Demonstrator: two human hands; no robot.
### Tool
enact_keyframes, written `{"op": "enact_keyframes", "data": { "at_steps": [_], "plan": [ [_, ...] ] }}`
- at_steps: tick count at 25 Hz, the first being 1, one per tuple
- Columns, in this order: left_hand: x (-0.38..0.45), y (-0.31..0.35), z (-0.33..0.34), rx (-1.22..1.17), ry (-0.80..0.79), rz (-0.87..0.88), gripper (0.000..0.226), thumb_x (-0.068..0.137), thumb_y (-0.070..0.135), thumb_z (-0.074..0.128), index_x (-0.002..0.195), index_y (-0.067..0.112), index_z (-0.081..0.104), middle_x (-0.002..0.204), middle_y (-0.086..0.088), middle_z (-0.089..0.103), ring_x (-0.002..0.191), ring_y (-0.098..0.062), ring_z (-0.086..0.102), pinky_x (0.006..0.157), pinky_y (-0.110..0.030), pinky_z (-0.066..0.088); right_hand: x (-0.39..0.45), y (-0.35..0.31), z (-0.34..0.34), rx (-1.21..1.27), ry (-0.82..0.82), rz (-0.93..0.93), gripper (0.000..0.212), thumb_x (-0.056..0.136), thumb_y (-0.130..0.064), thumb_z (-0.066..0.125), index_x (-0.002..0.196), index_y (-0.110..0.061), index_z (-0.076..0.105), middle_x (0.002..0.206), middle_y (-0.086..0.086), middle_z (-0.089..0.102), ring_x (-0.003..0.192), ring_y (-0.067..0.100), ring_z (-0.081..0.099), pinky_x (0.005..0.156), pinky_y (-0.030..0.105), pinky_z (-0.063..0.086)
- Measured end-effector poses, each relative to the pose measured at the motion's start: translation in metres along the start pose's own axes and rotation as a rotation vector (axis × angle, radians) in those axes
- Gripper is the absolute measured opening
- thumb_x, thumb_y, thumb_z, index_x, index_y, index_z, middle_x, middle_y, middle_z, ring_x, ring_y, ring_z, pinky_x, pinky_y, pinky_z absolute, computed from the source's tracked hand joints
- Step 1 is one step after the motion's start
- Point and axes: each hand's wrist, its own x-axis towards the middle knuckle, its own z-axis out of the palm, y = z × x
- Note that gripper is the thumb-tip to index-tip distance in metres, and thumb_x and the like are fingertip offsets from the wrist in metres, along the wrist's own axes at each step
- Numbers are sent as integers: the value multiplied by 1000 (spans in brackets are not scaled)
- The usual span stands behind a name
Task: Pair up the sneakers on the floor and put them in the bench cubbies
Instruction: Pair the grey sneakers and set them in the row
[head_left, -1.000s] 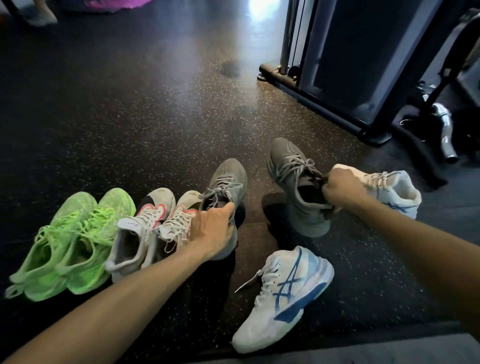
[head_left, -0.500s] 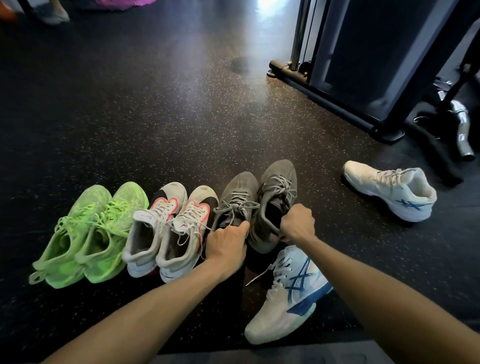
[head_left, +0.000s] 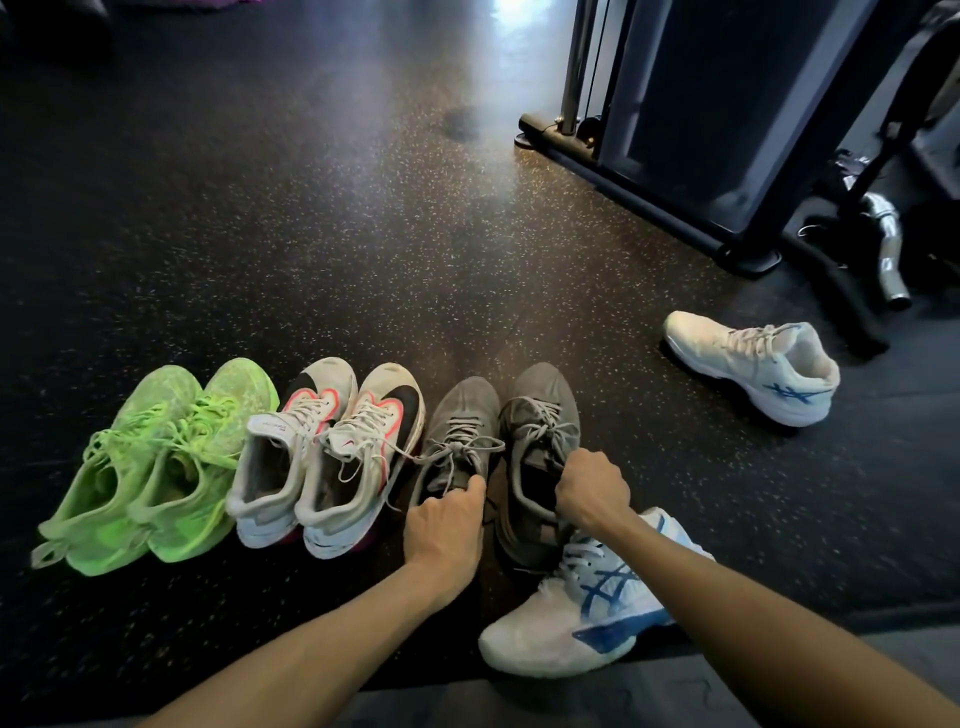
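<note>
- Eight sneakers lie on the dark speckled floor (head_left: 311, 208) below me, six of them lined up side by side with toes pointing away.
- From the left of the row: two green sneakers (head_left: 156, 467) touching each other, two white sneakers with black and pink trim (head_left: 332, 457), then two gray sneakers.
- My left hand (head_left: 444, 530) curls its grip over the heel collar of the left gray sneaker (head_left: 462, 415), thumb near the laces.
- My right hand (head_left: 592, 488) pinches the heel collar of the right gray sneaker (head_left: 540, 405), fingers closed on the rim; both gray shoes sit on the floor, touching along their sides.
- One white sneaker with blue stripes (head_left: 576, 623) lies just behind the right gray shoe, partly under my right forearm, toe pointing toward the lower left.
- Its match, another white and blue sneaker (head_left: 753, 364), stands well apart to the right, near the black base of a gym machine (head_left: 701, 130).
- Beside that machine a chrome bar handle (head_left: 888, 254) rests on the floor.
</note>
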Motion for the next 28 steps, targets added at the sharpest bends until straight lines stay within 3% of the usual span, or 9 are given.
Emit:
{"op": "enact_keyframes", "data": {
  "at_steps": [3,7,12,14,20,24,28],
  "plan": [
    [5,2,2,-14,-20,-38,17,100,14,40,116,19,44,111,-4,67,103,-31,66,75,-40,50,-13,1,8,-41,-6,-45,19,89,-9,50,103,-1,62,110,17,65,102,36,62,79,37,48],
    [8,5,-5,-111,-118,-46,22,99,28,44,118,15,43,116,-9,64,107,-33,63,81,-42,49,-21,7,14,-35,-14,-98,21,90,-10,49,102,0,63,111,18,66,102,37,63,79,38,49],
    [28,0,-48,-66,-226,-21,38,85,44,56,109,15,64,116,-12,66,109,-32,62,84,-36,49,-15,16,7,69,-106,-175,28,93,-25,47,96,-2,64,104,20,67,94,36,63,71,34,45],
    [39,3,-68,-54,-193,-10,39,83,45,57,106,16,68,113,-10,67,107,-32,63,81,-34,49,-10,22,-11,127,-54,-182,26,90,-26,46,89,-6,62,100,17,68,87,34,63,68,34,46],
    [67,31,-109,-151,-149,107,26,83,47,55,93,23,59,109,-6,66,102,-30,62,80,-36,48,6,62,-80,84,20,-194,25,91,-26,48,104,-15,66,105,5,70,91,21,65,85,40,55],
    [76,63,-112,-149,-219,222,24,82,49,61,88,27,59,105,-1,67,103,-26,63,81,-34,50,21,93,-119,-6,86,-154,26,89,-28,47,106,-15,63,107,6,68,90,23,64,82,38,54],
    [84,109,-102,-160,-320,329,19,82,44,63,90,27,64,105,3,68,101,-21,63,83,-33,52,36,131,-154,-95,187,-123,26,88,-27,45,101,-15,65,104,9,69,95,27,61,88,42,51]
  ]
}}
